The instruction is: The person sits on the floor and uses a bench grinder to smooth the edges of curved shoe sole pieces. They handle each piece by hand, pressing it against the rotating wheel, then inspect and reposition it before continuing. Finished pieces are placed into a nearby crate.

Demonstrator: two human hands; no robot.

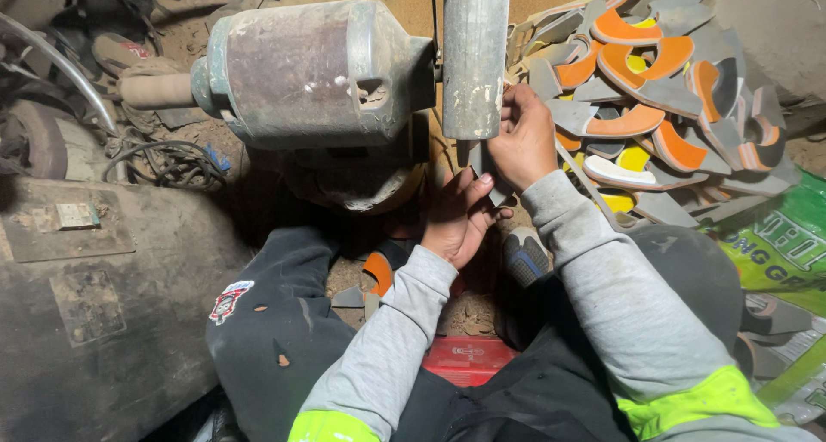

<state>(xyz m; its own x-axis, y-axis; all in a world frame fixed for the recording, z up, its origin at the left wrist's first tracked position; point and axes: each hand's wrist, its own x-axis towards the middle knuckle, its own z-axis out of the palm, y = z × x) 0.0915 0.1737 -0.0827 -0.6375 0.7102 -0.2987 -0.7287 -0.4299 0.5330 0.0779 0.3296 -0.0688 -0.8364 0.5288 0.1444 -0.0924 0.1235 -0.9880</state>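
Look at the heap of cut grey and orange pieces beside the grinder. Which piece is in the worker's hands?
The plain grey piece, pinched between the left hand and right hand under the grinding wheel. The others lie untouched in the pile.

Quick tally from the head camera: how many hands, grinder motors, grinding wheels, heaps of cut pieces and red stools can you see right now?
Hands: 2, the left hand and the right hand, both on a grey piece at the wheel
Grinder motor: 1
Grinding wheel: 1
Heap of grey, orange and yellow cut pieces: 1
Red stool: 1
Total: 6
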